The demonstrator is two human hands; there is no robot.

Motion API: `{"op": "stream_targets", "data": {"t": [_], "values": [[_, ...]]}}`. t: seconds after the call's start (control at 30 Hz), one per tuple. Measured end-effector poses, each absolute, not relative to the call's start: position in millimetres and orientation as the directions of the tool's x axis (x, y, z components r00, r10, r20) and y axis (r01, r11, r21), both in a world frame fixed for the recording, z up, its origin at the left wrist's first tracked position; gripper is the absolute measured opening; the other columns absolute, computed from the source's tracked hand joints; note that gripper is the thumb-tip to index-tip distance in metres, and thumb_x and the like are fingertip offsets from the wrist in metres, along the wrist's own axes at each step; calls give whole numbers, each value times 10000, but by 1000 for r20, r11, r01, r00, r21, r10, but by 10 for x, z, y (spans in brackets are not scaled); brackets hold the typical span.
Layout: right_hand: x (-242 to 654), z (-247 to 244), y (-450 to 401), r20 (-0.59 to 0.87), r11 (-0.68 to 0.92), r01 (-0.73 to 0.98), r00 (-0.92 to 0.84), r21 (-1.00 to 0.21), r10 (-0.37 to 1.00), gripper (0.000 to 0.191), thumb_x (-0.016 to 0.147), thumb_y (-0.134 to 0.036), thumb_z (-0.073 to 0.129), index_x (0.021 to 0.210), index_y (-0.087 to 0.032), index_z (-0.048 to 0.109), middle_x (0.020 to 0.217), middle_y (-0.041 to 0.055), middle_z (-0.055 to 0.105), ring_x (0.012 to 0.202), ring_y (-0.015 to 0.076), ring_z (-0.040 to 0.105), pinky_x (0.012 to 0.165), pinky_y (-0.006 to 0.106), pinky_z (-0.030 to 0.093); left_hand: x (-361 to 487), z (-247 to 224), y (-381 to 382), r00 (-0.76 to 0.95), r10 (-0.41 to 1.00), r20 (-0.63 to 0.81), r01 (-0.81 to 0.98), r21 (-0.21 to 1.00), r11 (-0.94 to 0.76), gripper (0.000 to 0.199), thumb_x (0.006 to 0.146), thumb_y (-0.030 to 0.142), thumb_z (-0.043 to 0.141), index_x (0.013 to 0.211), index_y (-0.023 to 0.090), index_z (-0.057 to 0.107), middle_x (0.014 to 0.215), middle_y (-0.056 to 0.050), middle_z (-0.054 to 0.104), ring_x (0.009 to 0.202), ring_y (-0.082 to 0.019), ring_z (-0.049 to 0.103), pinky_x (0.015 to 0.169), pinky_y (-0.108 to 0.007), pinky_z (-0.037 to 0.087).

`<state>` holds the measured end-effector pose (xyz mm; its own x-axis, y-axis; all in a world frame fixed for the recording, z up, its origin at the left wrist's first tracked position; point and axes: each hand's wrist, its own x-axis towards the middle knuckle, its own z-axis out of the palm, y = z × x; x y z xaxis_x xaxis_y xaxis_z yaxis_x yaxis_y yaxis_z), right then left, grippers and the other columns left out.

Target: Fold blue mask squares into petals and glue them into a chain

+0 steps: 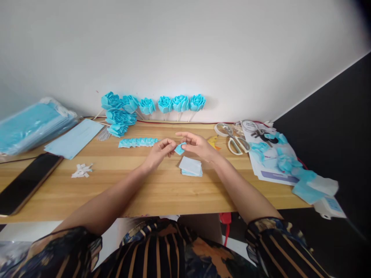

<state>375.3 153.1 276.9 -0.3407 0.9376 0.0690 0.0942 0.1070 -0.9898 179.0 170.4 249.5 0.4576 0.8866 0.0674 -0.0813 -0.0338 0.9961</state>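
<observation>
A small blue folded square of thin mask-like fabric is held between my two hands above the table. My right hand pinches it with the thumb in front, and its index finger stretches out above. At its left corner the fingers of my left hand close together on the edge. Just below lies a stack of white and blue fabric squares. Behind my left hand runs a row of folded blue petals, overlapping one another.
Several blue fabric flowers on sticks lean along the wall. Scissors, a tape roll and scraps on papers are at right. A phone, white strips, a blue sheet and a bagged pack lie left.
</observation>
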Motion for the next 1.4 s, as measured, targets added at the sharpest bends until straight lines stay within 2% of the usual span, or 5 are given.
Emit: {"op": "stream_targets", "data": {"t": [0.13,0.3,0.63,1.03,1.4], "values": [[3731,2636,1515,104,136,111,-253,-985,962,494,786,-286,682,1268,-213,601,919,1,646,765,113,600,709,256,483,1794,2514,1692,328,924,197,3,978,-210,280,790,429,697,747,172,595,717,8,580,658,-110,511,651,-240,418],[3737,2531,1507,111,146,159,-212,-976,971,516,798,-312,668,1295,-211,577,911,5,629,712,110,560,638,245,440,1797,2538,1671,299,872,388,163,880,-447,179,828,337,658,741,183,630,812,-34,619,798,-155,552,738,-272,432],[3638,2559,1440,171,210,169,-217,-963,961,490,778,-238,636,1263,-202,583,867,-9,611,759,116,578,721,263,477,1817,2434,1705,301,795,526,266,755,-600,172,823,318,705,717,191,657,828,-39,643,856,-185,600,811,-323,442],[3619,2537,1440,184,227,182,-225,-957,957,498,773,-204,640,1267,-218,577,862,-14,628,771,119,621,738,266,518,1812,2444,1710,343,790,508,265,754,-600,130,821,244,649,703,188,642,833,-46,652,866,-201,602,816,-346,448],[3645,2598,1388,246,378,525,-304,-763,920,645,764,-99,606,1390,-233,527,1025,38,725,969,191,670,904,341,511,1824,2443,1684,405,802,438,251,791,-558,139,806,262,659,690,191,630,839,-48,644,863,-192,590,811,-332,455]]}}
